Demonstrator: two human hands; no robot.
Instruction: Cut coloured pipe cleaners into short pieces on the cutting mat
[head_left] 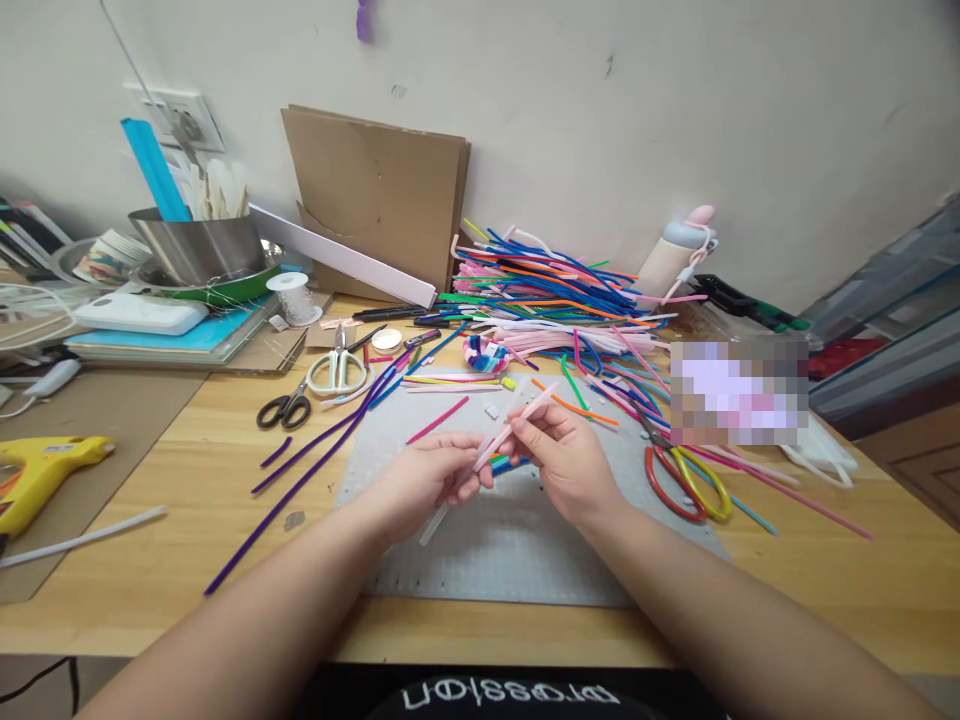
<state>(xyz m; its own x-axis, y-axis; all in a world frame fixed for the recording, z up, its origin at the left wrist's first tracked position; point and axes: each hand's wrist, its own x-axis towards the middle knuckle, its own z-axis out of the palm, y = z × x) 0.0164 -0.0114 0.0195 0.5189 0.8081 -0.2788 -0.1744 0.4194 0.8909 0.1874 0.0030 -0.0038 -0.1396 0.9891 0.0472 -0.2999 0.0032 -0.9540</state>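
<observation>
Over a grey cutting mat (pixel 420 575), my left hand (pixel 431 475) pinches the lower end of a pale pink pipe cleaner (pixel 531 403). My right hand (pixel 566 455) grips the same piece farther up, fingers closed, its tip sticking out above them. A whitish stick (pixel 435 522) pokes out below my left hand; whether it belongs to the pink piece I cannot tell. Beneath the hands lie blue and green pipe cleaners (pixel 514 466), partly hidden. A short magenta pipe cleaner (pixel 437 420) rests on the mat just beyond my left hand.
Long purple pipe cleaners (pixel 300 465) stretch across the left. Red-and-yellow scissors (pixel 686 485) lie right, white scissors (pixel 337 370) and black scissors (pixel 283 410) left. A yellow glue gun (pixel 52 475) sits far left. Behind are a pipe cleaner pile (pixel 555 295) and cardboard (pixel 375 200).
</observation>
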